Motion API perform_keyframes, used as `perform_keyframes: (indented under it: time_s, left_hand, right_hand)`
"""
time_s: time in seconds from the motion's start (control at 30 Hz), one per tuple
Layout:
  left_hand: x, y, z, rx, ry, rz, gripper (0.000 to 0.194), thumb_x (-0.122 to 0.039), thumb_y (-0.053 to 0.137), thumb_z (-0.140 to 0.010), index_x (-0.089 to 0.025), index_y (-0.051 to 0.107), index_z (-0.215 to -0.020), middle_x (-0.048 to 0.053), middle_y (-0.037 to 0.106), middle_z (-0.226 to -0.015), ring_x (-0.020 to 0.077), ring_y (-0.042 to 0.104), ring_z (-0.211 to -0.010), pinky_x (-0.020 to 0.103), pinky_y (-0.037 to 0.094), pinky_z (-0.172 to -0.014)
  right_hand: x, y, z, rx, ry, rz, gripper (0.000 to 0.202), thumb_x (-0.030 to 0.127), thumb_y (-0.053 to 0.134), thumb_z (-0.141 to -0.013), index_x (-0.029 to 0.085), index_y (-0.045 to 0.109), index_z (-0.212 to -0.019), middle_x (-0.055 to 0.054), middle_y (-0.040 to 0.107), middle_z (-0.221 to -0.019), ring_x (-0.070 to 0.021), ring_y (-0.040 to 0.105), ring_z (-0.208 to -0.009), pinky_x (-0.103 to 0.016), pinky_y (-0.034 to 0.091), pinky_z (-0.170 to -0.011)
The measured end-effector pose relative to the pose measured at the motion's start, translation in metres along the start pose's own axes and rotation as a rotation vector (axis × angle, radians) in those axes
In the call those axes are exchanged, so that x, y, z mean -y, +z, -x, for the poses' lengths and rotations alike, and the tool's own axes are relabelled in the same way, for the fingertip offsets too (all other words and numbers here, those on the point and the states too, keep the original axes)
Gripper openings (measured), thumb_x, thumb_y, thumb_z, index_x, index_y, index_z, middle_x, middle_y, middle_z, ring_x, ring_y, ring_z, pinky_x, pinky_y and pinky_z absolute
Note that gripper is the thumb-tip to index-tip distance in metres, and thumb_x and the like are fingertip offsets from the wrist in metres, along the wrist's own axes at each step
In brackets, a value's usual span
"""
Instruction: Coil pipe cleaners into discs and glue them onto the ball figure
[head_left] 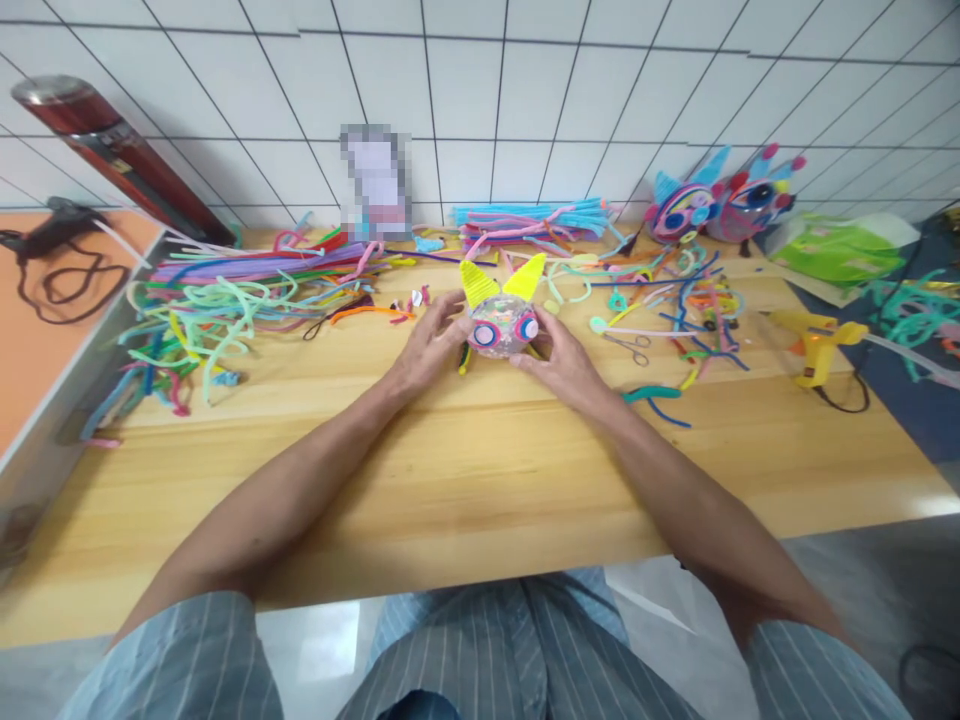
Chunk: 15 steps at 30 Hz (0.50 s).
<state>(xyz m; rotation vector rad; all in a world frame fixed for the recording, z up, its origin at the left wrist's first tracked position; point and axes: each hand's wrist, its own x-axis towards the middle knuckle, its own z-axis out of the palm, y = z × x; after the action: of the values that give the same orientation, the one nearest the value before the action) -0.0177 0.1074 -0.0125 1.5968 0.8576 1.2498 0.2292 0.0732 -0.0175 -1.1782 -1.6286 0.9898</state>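
Note:
A craft animal figure point(504, 325) with a clear rounded body, yellow pipe-cleaner ears and round blue, white and pink eyes sits in the middle of the wooden table. My left hand point(433, 343) grips its left side, the thumb toward the eye. On the other side my right hand point(561, 358) holds it with the fingers partly behind the body. Beyond the figure lies a bundle of blue and purple pipe cleaners point(536, 222). Small scissors point(631, 346) rest to the right of my right hand.
Loose pipe cleaners point(225, 300) cover the table's left end. At right stand a yellow glue gun point(817, 345) and, by the wall, two finished-looking figures point(682, 208). A green package point(840, 250) lies at the far right. A dark red cylinder point(124, 160) leans at left.

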Motion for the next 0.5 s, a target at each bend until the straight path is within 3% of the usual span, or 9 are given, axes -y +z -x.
perform_keyframes:
  time_s: [0.1,0.3,0.5]
  left_hand:
    - [-0.01,-0.002,-0.008,-0.072,0.005,0.014,0.056,-0.066,0.074,-0.091,-0.023,0.07,-0.127,0.01,0.074,-0.134,0.0295,0.067,-0.127,0.045,0.054,-0.11]
    - [-0.015,0.007,-0.028,-0.056,0.011,0.025,0.045,-0.06,0.082,-0.086,-0.02,0.075,-0.108,0.007,0.079,-0.109,0.0232,0.072,-0.103,0.037,0.055,-0.097]
    - [-0.011,0.018,-0.035,-0.116,-0.025,0.06,0.046,-0.063,0.078,-0.087,-0.019,0.069,-0.077,-0.001,0.066,-0.074,0.0149,0.057,-0.069,0.029,0.048,-0.069]
  right_hand:
    - [0.005,-0.006,-0.001,-0.013,0.005,-0.027,0.089,0.064,0.088,-0.076,0.032,0.056,-0.153,-0.009,0.06,-0.157,-0.0341,0.06,-0.142,-0.056,0.047,-0.122]
    - [0.023,-0.013,-0.019,-0.124,0.007,-0.232,0.063,0.07,0.08,-0.082,0.029,0.071,-0.129,-0.007,0.071,-0.145,-0.0293,0.063,-0.139,-0.051,0.045,-0.124]
    - [0.026,-0.006,-0.052,-0.192,0.046,-0.303,0.06,0.074,0.077,-0.08,0.027,0.073,-0.117,-0.004,0.075,-0.136,-0.0267,0.067,-0.13,-0.045,0.051,-0.117]
